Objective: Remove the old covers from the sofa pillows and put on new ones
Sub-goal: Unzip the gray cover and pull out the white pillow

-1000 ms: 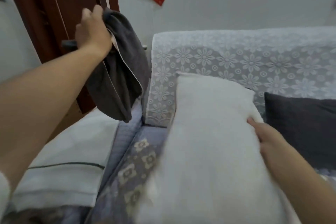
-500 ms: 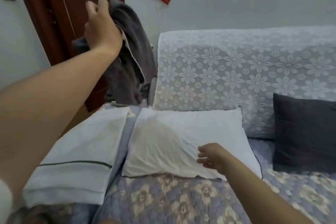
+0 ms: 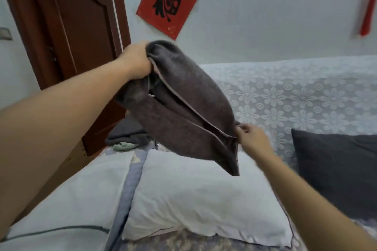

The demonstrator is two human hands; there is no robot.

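The sofa [image 3: 306, 96] fills the right and lower part of the frame, its back draped in white floral lace, its seat under a blue-grey patterned throw. On that seat, lower centre, lies a bare white pillow [image 3: 204, 199], flat, no cover on it. Just beside it at lower left is a second white pillow [image 3: 67, 199] with a thin dark line across it, a strip of the throw showing between the two. Over at the right edge a dark grey pillow [image 3: 336, 169] leans against the sofa back.

Upper left, a dark brown wooden door [image 3: 77, 47]. On the pale wall at top centre, a red diamond-shaped paper [image 3: 168, 2] with a black character.

Now the action, dead centre: a brownish-grey cover [image 3: 183, 112] is held up in the air above the bare white pillow, stretched slantwise from upper left to lower right, its opening gaping toward the camera with a pale edge running along it. The left hand [image 3: 135, 61] grips the upper end, fingers curled round bunched cloth. The right hand [image 3: 253, 138] pinches the lower corner between thumb and fingers; that hand is a little blurred.

Behind the cover, centre left by the door, sits a small heap of dark cloth [image 3: 126, 130] with a pale green piece [image 3: 122, 145] at its foot.
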